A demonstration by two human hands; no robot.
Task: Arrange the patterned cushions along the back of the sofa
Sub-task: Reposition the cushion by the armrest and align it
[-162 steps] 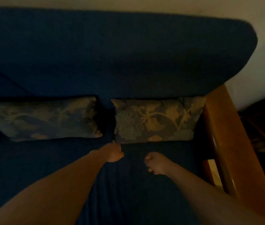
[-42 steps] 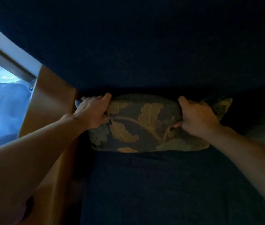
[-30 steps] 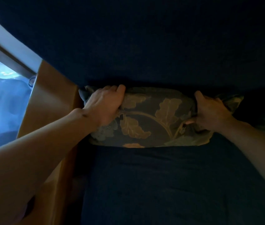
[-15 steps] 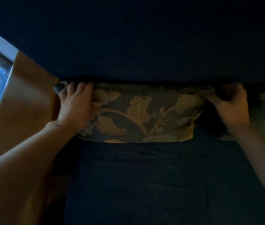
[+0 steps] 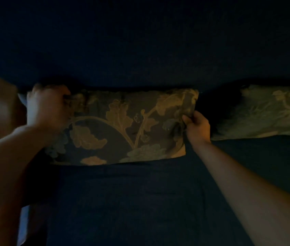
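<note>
Pinching the soft cushion (image 5: 123, 128) edge, the right hand (image 5: 198, 126) bunches it; left hand (image 5: 47, 112) grip too blurred to tell.

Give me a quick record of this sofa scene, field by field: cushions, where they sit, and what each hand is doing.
cushions in view: two, patterned with leaves
near cushion: lying against the dark blue sofa back
second cushion: to its right, apart from it, untouched
left hand: on the near cushion's left end, blurred
right hand: pinching the near cushion's right edge
seat: dark blue
lighting: dim
</note>
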